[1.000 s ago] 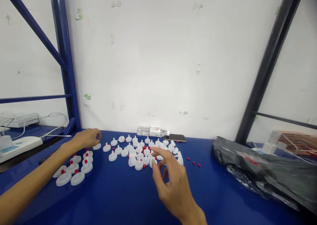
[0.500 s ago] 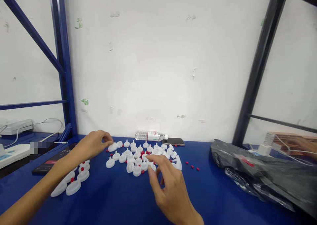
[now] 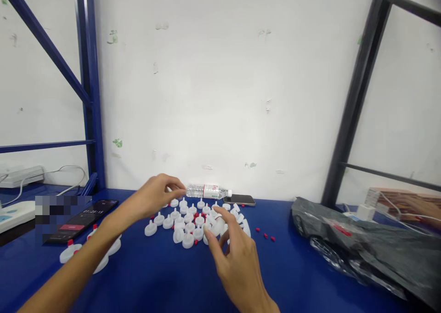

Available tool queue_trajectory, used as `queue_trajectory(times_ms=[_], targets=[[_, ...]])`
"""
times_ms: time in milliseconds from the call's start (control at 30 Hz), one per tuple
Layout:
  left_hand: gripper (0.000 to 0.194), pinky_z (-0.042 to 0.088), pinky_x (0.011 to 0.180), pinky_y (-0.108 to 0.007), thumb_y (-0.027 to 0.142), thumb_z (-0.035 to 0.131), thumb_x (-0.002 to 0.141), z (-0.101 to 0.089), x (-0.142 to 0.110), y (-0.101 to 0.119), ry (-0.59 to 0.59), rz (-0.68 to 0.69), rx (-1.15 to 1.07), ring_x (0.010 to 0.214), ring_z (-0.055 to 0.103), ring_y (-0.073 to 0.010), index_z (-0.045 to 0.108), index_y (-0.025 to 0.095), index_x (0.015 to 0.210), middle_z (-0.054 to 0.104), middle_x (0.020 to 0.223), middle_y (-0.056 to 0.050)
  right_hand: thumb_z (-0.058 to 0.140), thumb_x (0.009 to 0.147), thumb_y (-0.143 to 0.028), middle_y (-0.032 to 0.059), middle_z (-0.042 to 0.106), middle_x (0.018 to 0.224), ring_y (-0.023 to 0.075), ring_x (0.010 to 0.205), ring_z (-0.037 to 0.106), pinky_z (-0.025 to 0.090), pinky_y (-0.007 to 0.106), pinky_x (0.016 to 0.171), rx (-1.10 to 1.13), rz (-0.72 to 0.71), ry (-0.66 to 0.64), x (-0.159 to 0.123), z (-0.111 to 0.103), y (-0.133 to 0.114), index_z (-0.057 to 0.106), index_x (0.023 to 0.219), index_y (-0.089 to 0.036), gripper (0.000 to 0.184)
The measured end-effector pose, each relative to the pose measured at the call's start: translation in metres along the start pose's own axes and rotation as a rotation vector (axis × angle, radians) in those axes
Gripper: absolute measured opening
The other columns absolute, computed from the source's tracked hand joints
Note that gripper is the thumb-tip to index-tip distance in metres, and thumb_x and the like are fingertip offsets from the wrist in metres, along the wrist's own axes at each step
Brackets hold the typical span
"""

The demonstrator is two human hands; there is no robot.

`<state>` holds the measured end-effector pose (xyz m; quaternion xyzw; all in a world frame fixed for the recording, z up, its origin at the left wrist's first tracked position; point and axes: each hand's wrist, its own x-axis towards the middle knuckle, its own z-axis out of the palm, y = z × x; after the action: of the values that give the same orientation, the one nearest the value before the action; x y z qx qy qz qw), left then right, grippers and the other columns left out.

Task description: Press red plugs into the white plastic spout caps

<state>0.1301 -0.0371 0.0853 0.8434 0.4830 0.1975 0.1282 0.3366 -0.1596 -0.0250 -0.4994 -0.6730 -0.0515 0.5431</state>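
A pile of white plastic spouted lids (image 3: 189,240) lies on the blue table, with small red tips among them. Over its back left part hovers my left hand (image 3: 160,197), its thumb and fingers reaching right with a narrow gap between them and nothing visible held. At the pile's front right is my right hand (image 3: 238,257), thumb and index finger apart in a curve. White lids show in that gap; whether the fingers touch one I cannot tell. Beside my left forearm stand several lids with red tips (image 3: 70,243), partly hidden by the arm.
Behind the pile lie a water bottle (image 3: 208,191) and a phone (image 3: 241,200). Three loose red tips (image 3: 265,236) sit right of it. A larger phone (image 3: 84,219) lies at left, near a power strip (image 3: 17,212). Grey plastic bags (image 3: 361,244) cover the right side.
My left hand has moved right, from the pile's left edge to above its back part. My right hand stays nearly in place. The camera view has shifted slightly.
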Motion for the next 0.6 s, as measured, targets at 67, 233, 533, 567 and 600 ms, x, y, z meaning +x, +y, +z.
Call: queue_trajectory(times_ms=[67, 233, 533, 567, 600], targets=[[0.018, 0.056, 0.085, -0.036, 0.033, 0.068, 0.094, -0.001, 0.020, -0.040, -0.015, -0.163, 0.150, 0.090, 0.070, -0.0209, 0.074, 0.018, 0.100, 0.076, 0.102, -0.006, 0.058, 0.104, -0.038, -0.0023, 0.072, 0.072, 0.0175, 0.051, 0.067, 0.051, 0.029, 0.054, 0.013, 0.004, -0.011, -0.001, 0.001, 0.000, 0.055, 0.141, -0.024, 0.040], [0.033, 0.061, 0.088, -0.042, 0.038, 0.068, 0.097, 0.023, 0.046, -0.113, -0.239, -0.361, 0.317, 0.103, 0.069, -0.0211, 0.066, 0.017, 0.122, 0.069, 0.121, -0.008, 0.060, 0.103, -0.035, -0.0020, 0.074, 0.078, 0.0171, 0.052, 0.068, 0.052, 0.028, 0.056, -0.005, -0.023, -0.011, -0.002, 0.002, -0.001, 0.056, 0.135, -0.024, 0.034], [0.035, 0.060, 0.089, -0.042, 0.038, 0.068, 0.097, 0.047, 0.048, -0.122, -0.278, -0.347, 0.324, 0.106, 0.069, -0.0221, 0.065, 0.018, 0.125, 0.069, 0.124, -0.008, 0.055, 0.106, -0.042, -0.0055, 0.067, 0.063, 0.0191, 0.049, 0.067, 0.048, 0.029, 0.054, -0.051, -0.061, -0.027, -0.001, 0.003, 0.001, 0.056, 0.129, -0.024, 0.030], [0.035, 0.060, 0.090, -0.043, 0.039, 0.068, 0.097, 0.045, 0.046, -0.119, -0.241, -0.339, 0.326, 0.106, 0.069, -0.0222, 0.065, 0.018, 0.125, 0.068, 0.124, -0.008, 0.054, 0.106, -0.044, -0.0056, 0.067, 0.063, 0.0193, 0.049, 0.068, 0.048, 0.028, 0.054, -0.050, -0.057, -0.029, -0.001, 0.004, 0.001, 0.056, 0.128, -0.024, 0.029], [0.035, 0.060, 0.090, -0.043, 0.039, 0.068, 0.097, 0.041, 0.044, -0.115, -0.200, -0.331, 0.327, 0.106, 0.069, -0.0222, 0.065, 0.018, 0.125, 0.069, 0.124, -0.008, 0.053, 0.107, -0.046, -0.0057, 0.066, 0.062, 0.0195, 0.049, 0.069, 0.047, 0.028, 0.053, -0.050, -0.053, -0.033, -0.001, 0.004, 0.001, 0.057, 0.125, -0.024, 0.029]])
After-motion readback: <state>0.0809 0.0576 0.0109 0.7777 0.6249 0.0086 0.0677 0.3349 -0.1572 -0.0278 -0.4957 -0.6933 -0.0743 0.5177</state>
